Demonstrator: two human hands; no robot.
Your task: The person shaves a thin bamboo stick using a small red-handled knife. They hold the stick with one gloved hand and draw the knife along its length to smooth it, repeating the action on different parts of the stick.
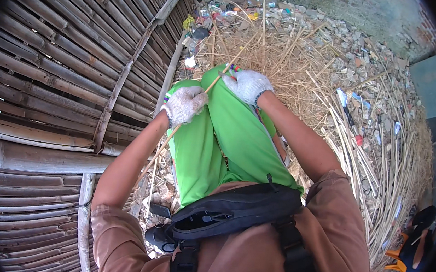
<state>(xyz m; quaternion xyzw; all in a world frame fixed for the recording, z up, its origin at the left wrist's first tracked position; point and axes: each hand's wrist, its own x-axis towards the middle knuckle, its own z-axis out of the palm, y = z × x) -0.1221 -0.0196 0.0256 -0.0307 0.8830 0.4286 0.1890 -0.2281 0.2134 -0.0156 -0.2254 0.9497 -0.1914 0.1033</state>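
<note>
A long, thin tan stick (243, 50) runs slantwise across my lap, its far end over the straw and its near end beside my left forearm. Wrapped round its middle is my left hand (185, 105), in a white knitted glove, above my left thigh. My right hand (249, 85), gloved the same way, rests at my right knee. Its fingers are closed and their tips meet the stick a little farther along. Whether anything else is inside the right hand is hidden. Bright green trousers (244, 138) cover my bent legs under both hands.
A bamboo slat wall (62, 63) stands close on my left. Dry straw (283, 53) and rubble with litter lie ahead. Many pale thin sticks (389, 179) are heaped on my right, near a dark-and-orange object (410, 251). A black waist bag (237, 211) sits at my belly.
</note>
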